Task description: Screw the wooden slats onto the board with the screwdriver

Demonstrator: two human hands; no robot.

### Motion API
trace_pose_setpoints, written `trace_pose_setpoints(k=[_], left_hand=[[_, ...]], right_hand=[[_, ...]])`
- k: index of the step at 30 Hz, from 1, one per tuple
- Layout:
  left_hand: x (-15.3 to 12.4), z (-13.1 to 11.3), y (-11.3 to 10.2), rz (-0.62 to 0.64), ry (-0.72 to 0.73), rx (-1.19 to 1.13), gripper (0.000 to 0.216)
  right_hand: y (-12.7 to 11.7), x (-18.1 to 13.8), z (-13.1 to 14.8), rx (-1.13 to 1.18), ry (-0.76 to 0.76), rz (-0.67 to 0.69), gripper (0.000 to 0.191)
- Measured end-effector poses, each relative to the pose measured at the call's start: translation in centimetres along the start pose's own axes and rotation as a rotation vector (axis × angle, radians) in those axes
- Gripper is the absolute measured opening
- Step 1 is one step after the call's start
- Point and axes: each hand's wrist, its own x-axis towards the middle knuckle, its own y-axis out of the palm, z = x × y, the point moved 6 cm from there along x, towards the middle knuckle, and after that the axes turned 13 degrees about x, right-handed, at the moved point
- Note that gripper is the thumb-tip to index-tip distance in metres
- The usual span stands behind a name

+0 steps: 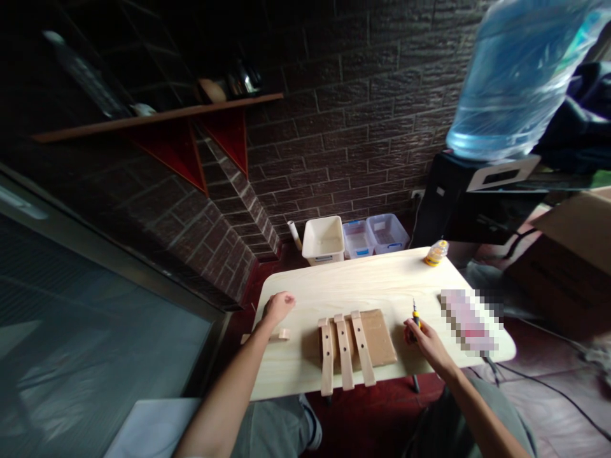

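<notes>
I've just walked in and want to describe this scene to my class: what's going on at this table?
A person sits at a light wooden table. Their right hand grips a yellow-and-black screwdriver, tip upward. Their left hand is over the table's left side, fingers curled; whether it holds anything is unclear. Between the hands, three wooden strips with holes lie across a cardboard box.

No text legible (label (578, 49) on water jug (506, 79) blurred).
</notes>
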Motion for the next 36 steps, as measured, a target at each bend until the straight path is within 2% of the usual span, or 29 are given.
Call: trace_pose_setpoints(k=[4, 9, 12, 15, 17, 19, 21, 24, 26, 28, 32, 36], left_hand=[[-1.9, 0.4, -2.2, -0.085, -0.047, -0.442, 0.017], [-8.0, -1.1, -5.2, -0.145, -0.088, -0.914, 0.037], [-13.1, -3.1, -6.1, -0.089, -0.034, -1.256, 0.037], [-18.8, -5.6, -6.7, 0.026, 0.049, -1.6, 0.029], [-22.4, -7.5, -7.4, 0.103, 0.127, -1.726, 0.023], [-25.6, -9.2, -8.6, 0.11, 0.211, -1.749, 0.02], [-28.6, -10.8, -9.8, 0.088, 0.289, -1.663, 0.019], [-32.3, -13.5, -11.4, 0.03, 0.361, -1.297, 0.019], [-34.6, -15.2, -12.4, -0.063, 0.419, -1.039, 0.017], [-36.5, -16.5, -13.1, -0.14, 0.476, -0.928, 0.014], [-38.8, -17.5, -13.0, -0.218, 0.492, -0.95, 0.01], [-39.9, -17.7, -11.6, -0.123, 0.492, -1.123, 0.011]], right_hand=[[0.0, 0.0, 0.0, -0.021, -0.008, -0.016, 0.053], [0.8, -1.6, 1.4, 0.05, -0.033, -0.088, 0.053], [1.8, -4.0, 2.7, 0.13, -0.053, -0.132, 0.053], [3.4, -7.0, 4.7, 0.103, -0.101, -0.117, 0.049], [4.7, -9.3, 6.5, 0.1, -0.133, -0.103, 0.048], [6.3, -11.8, 8.7, 0.122, -0.152, -0.06, 0.044], [8.2, -14.6, 11.1, 0.143, -0.164, -0.006, 0.039], [11.3, -19.0, 14.4, 0.142, -0.167, 0.11, 0.033], [13.0, -21.6, 16.0, 0.113, -0.168, 0.171, 0.032], [13.9, -23.6, 17.0, 0.095, -0.193, 0.148, 0.032], [14.4, -25.9, 17.5, 0.131, -0.219, 0.102, 0.029], [14.4, -27.7, 17.5, 0.202, -0.213, 0.075, 0.025]])
